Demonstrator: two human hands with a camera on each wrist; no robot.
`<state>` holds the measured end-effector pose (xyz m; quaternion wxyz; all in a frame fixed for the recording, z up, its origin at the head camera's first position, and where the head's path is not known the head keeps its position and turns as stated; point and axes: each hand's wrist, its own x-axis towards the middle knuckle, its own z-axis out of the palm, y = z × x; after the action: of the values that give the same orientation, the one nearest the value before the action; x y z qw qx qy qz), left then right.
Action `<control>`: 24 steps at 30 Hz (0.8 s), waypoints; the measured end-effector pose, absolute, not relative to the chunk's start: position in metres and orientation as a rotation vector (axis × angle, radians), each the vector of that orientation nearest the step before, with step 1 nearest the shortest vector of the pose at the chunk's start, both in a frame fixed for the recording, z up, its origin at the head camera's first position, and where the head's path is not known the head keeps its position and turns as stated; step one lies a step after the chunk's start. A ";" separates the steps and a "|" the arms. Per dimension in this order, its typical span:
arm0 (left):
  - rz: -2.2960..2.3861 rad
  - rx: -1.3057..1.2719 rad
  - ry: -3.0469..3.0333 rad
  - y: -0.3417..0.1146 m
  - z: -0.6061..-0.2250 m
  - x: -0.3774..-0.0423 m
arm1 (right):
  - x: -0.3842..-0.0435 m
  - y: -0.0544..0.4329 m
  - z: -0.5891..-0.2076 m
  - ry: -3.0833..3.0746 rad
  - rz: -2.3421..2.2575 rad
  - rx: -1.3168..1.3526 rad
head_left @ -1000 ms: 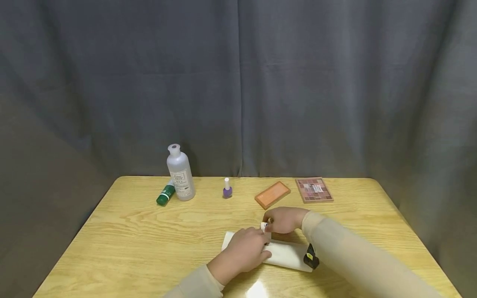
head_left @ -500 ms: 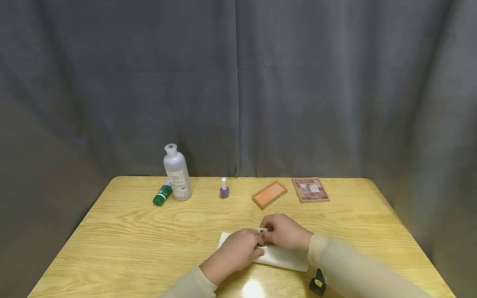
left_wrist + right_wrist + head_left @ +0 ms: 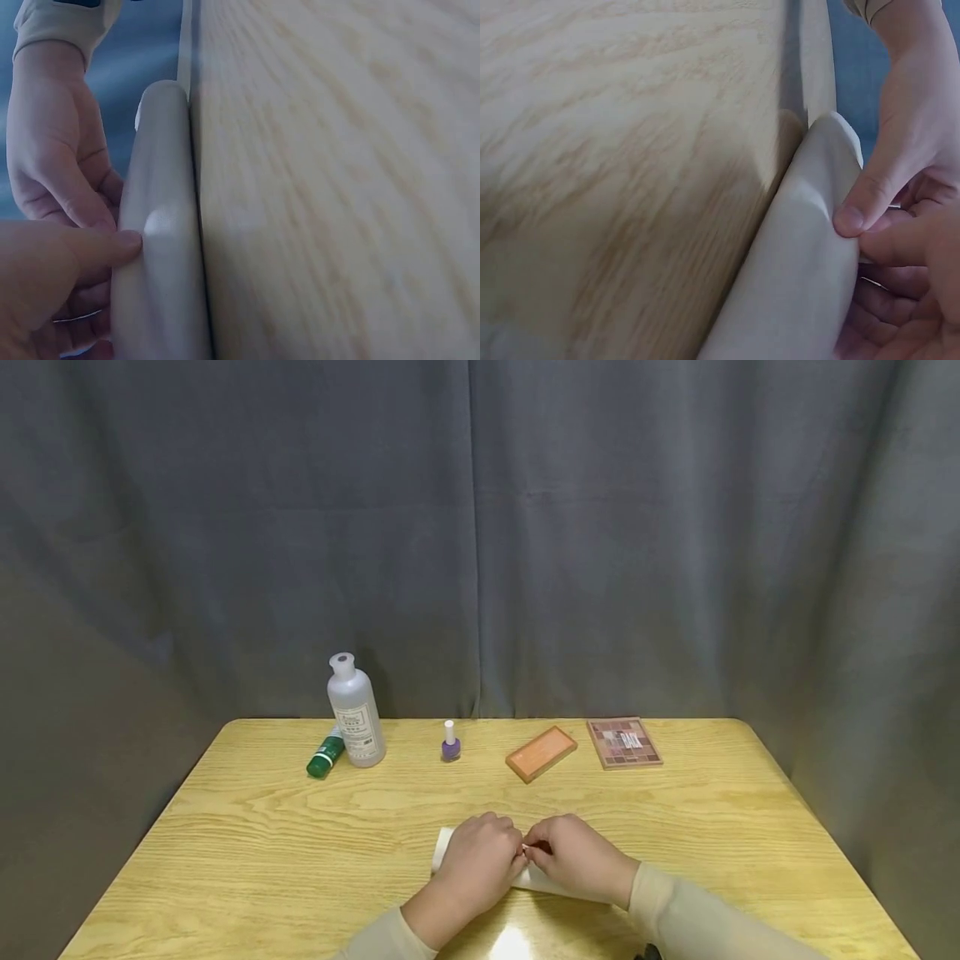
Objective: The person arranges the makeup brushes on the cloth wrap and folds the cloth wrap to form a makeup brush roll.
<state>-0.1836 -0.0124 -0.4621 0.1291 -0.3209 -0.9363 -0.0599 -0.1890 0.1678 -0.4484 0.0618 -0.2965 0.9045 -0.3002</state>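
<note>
A white, soft-looking rolled pouch lies near the front of the table, partly under both hands. My left hand grips its middle, the thumb pressed on the near side, as the right wrist view shows on the pouch. Close beside it, my right hand pinches at a small white tab on the pouch, mostly hidden by the fingers. In the left wrist view, the right hand and the left hand meet at the side of the pouch.
Along the back of the wooden table stand a clear bottle and a purple nail polish bottle. A green tube lies beside the clear bottle. To the right lie an orange palette and a checkered eyeshadow palette.
The right hand has come down and nearer, lowering the white tab from upright onto the pouch. The left hand has stayed on the pouch. The head view has shifted slightly.
</note>
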 end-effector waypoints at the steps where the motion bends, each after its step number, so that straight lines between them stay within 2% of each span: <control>1: -0.175 -0.932 -2.723 -0.012 -0.462 -0.183 | -0.188 0.168 -0.448 2.737 -0.895 -0.913; 11: -0.294 -0.926 -2.715 -0.014 -0.459 -0.180 | -0.185 0.172 -0.450 2.739 -0.867 -0.999; 24: -0.158 -0.942 -2.703 -0.012 -0.458 -0.173 | -0.177 0.171 -0.444 2.717 -0.900 -0.997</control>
<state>-0.1732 -0.0118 -0.4575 0.1369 -0.3253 -0.9340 -0.0545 -0.1770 0.1705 -0.4443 0.0555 -0.3286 0.8950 -0.2964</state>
